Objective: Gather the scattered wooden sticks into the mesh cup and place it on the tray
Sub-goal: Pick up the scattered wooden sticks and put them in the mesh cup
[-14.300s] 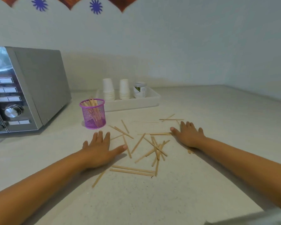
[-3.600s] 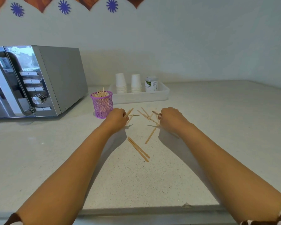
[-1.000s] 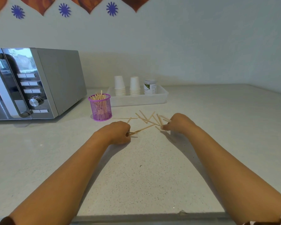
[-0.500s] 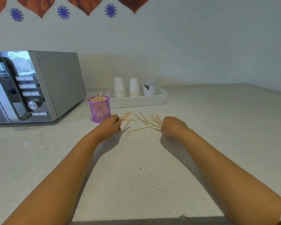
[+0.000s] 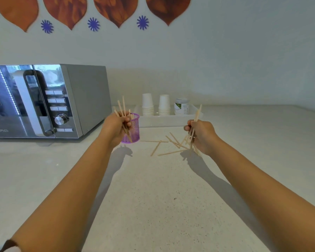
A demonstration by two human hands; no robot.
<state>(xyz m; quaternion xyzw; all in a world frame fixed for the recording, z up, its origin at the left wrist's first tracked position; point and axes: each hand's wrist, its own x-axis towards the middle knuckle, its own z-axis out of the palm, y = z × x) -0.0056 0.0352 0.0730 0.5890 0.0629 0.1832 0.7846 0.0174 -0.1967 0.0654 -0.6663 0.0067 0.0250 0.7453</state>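
Note:
My left hand is raised off the counter, shut on a bundle of wooden sticks that point up. It hangs just in front of the purple mesh cup, which stands on the counter and is partly hidden by the hand. My right hand is lifted too and grips several sticks, tilted upright. Several loose sticks still lie on the counter between the hands. The white tray sits behind the cup, against the wall.
A silver microwave stands at the left. In the tray are two stacks of white paper cups and a small jar. The speckled counter stretches toward me; its back corner is at the right.
Both hands have risen from the counter, each with sticks in its grip. The left hand moved up beside the mesh cup. Fewer sticks lie on the counter.

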